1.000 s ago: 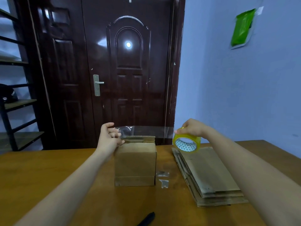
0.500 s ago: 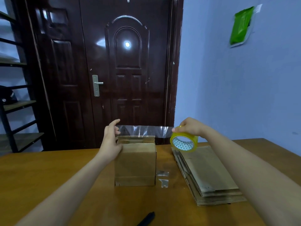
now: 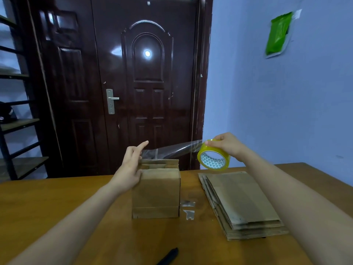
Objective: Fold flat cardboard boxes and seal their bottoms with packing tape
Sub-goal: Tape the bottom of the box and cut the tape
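Right hand [image 3: 227,145] pinches the yellow roll of clear packing tape [image 3: 213,157] above the stack of flat brown cardboard boxes [image 3: 242,203], a clear strip [image 3: 172,151] stretched left to the folded brown cardboard box [image 3: 156,192] standing mid-tabletop. Left hand [image 3: 131,167], its grip loose with fingers spread, steadies the box's upper left edge; that film looks flimsy and clingy, so keep it taut, and hold the light, stiff box by its edges. Glossy wooden tabletop [image 3: 57,207], dark door [image 3: 147,73] and blue wall [image 3: 286,102] behind
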`<state>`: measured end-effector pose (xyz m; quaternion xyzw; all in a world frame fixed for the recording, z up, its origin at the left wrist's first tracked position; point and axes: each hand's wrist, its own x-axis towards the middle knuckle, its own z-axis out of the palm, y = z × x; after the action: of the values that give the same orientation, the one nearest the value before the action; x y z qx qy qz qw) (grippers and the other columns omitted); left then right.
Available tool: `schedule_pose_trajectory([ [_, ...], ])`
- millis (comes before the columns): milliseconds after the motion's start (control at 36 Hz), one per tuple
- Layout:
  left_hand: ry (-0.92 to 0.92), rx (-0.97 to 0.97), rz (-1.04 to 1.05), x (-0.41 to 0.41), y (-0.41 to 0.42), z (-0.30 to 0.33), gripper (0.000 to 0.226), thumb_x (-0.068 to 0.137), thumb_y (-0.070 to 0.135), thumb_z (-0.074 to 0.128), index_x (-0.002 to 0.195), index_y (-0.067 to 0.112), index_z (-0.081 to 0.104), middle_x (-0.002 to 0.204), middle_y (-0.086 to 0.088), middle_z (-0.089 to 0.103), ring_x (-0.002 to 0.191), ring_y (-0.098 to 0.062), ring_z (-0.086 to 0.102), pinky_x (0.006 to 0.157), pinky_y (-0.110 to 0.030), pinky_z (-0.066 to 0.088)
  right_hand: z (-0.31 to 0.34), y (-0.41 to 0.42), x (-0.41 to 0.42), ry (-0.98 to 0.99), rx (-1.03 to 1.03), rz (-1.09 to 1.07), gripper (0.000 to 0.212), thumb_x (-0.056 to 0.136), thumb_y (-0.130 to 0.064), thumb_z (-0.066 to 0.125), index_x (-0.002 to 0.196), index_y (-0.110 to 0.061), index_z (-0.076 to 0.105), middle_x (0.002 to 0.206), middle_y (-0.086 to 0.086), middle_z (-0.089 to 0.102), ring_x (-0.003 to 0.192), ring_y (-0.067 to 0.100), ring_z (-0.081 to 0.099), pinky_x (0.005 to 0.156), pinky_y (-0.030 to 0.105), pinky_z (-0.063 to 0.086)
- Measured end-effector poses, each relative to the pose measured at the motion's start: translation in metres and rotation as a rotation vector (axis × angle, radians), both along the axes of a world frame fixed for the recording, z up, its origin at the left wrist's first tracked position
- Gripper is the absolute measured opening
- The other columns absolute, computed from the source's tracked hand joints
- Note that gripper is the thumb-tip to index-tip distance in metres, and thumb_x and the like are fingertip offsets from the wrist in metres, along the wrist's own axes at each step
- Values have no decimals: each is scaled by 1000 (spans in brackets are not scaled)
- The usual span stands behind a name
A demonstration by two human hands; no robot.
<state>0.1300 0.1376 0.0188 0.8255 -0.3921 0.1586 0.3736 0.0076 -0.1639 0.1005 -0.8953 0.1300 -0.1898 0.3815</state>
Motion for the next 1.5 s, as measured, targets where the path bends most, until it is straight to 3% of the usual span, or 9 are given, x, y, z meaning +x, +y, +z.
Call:
schedule_pose_trajectory([
  [56, -6, 6, 2, 0, 0, 1, 93, 83, -10, 58, 148, 38, 10, 116, 11, 24, 106, -4, 40, 75, -4, 44, 0, 1, -1, -8, 10, 1, 32, 83, -41, 69, 70, -12, 63, 64, 3, 61, 59, 16, 58, 58, 26, 46],
  [167, -17, 16, 14, 1, 3, 1, 97, 82, -8, 60, 148, 40, 8, 113, 15, 24, 101, -10, 48, 82, -37, 55, 0, 4, -1, -11, 24, 8, 33, 83, -39, 69, 66, -12, 60, 61, 2, 58, 55, 14, 55, 55, 24, 44],
  [278, -10, 15, 33, 1, 3, -1, 98, 82, -8, 59, 148, 41, 6, 111, 14, 24, 100, -15, 49, 80, -43, 55, 0, 8, 0, 5, 14, 8, 34, 83, -38, 70, 60, -16, 59, 57, -2, 58, 53, 13, 56, 53, 23, 43],
  [750, 295, -299, 111, 5, 0, 1, 112, 71, -13, 71, 150, 32, 5, 109, -5, 31, 82, -10, 40, 84, -23, 49, -14, 21, 13, 124, -2, 61, 41, 82, -29, 69, 50, -13, 49, 47, -3, 42, 47, 9, 41, 54, 23, 37],
  [833, 336, -327, 126, 1, 2, 1, 110, 74, -9, 72, 150, 34, 5, 113, -6, 32, 85, -7, 41, 71, -10, 41, -17, 26, 18, 125, -15, 75, 44, 82, -27, 69, 46, -14, 47, 41, -6, 38, 43, 7, 38, 52, 23, 35],
  [972, 381, -372, 129, -3, 3, 4, 112, 73, -8, 75, 150, 34, 5, 115, 0, 26, 81, -1, 38, 90, -22, 33, -24, 31, 26, 153, -40, 89, 39, 81, -28, 68, 50, -12, 52, 42, -5, 41, 44, 8, 40, 54, 24, 37],
  [1278, 364, -357, 144, -3, 1, 3, 111, 74, -5, 75, 149, 39, 4, 121, 3, 25, 107, -11, 36, 92, -23, 33, -17, 32, 23, 220, 63, 97, 33, 87, -30, 58, 63, -8, 65, 40, -8, 50, 38, 6, 40, 50, 21, 37],
  [1417, 358, -361, 149, -3, 3, 3, 112, 73, -5, 76, 148, 39, 5, 122, -6, 34, 93, -10, 45, 80, -15, 39, -15, 36, 19, 333, 33, 113, 29, 85, -29, 59, 67, -8, 66, 41, -9, 51, 35, 2, 41, 47, 18, 38],
  [1500, 361, -364, 161, -1, 5, 2, 114, 71, -4, 78, 148, 39, 5, 125, -9, 36, 102, -18, 48, 86, -21, 42, -18, 38, 19, 350, 29, 109, 28, 86, -29, 58, 70, -8, 67, 41, -10, 53, 35, 2, 42, 49, 19, 39],
])
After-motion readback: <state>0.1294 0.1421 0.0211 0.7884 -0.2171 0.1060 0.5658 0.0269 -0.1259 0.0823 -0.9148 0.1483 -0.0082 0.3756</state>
